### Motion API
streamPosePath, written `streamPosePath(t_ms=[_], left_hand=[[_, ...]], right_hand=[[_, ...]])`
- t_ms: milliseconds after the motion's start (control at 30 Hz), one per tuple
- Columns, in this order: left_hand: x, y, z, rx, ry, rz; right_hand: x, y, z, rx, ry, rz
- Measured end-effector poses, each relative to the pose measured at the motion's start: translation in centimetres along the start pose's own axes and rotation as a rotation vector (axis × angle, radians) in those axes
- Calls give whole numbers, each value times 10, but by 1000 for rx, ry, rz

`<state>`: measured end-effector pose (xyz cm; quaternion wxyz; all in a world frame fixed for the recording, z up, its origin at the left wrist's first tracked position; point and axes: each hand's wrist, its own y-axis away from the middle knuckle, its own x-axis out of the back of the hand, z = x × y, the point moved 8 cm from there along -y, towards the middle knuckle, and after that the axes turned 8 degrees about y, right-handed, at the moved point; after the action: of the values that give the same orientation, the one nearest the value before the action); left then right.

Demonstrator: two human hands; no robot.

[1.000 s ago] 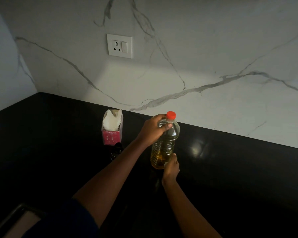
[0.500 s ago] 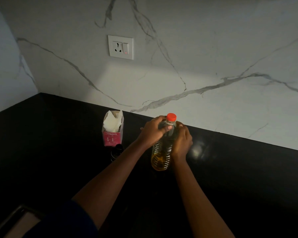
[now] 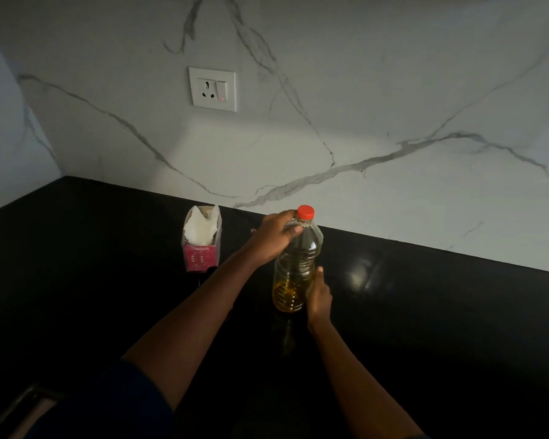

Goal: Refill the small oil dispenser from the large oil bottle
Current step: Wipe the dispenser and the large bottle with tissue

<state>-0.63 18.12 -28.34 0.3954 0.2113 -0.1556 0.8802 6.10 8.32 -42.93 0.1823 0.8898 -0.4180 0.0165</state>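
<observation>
Our left hand point(image 3: 274, 237) gripped the oil bottle point(image 3: 295, 270) under its red cap point(image 3: 305, 212), right hand point(image 3: 319, 296) curled round its base; uncapped, we judged, a slip would spill oil.

Head-worn wide view, facing forward and down, near black countertop point(image 3: 108, 280), marble wall point(image 3: 393, 90) behind

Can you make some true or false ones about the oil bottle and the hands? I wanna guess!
1. The bottle's cap is off. False: the red cap sits on the oil bottle.
2. The left hand grips the bottle near its top. True.
3. The bottle is full of oil. False: oil fills only its bottom part.
4. The right hand holds the bottle's lower part. True.
</observation>
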Motion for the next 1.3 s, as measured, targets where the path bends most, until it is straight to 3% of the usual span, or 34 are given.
streamPosePath(t_ms=[133,233,367,500,667,800,933,1067,1300], left_hand=[[5,-1,-1,21,-16,-26],[6,0,1,25,-5,-57],[11,3,4,36,49,36],[17,7,1,56,70,158],[13,11,4,91,100,236],[3,11,5,123,104,297],[6,7,5,108,-31,381],[10,3,3,142,-68,357],[8,0,11,148,4,267]], right_hand=[[4,10,3,-33,-83,82],[4,21,-23,87,-258,86],[11,29,-70,245,-368,112],[23,33,-104,383,-259,154],[27,19,-117,410,-172,87],[19,6,-92,397,-131,70],[8,-1,-42,266,-92,55],[10,0,-29,207,-63,72],[28,14,-92,404,-220,210]])
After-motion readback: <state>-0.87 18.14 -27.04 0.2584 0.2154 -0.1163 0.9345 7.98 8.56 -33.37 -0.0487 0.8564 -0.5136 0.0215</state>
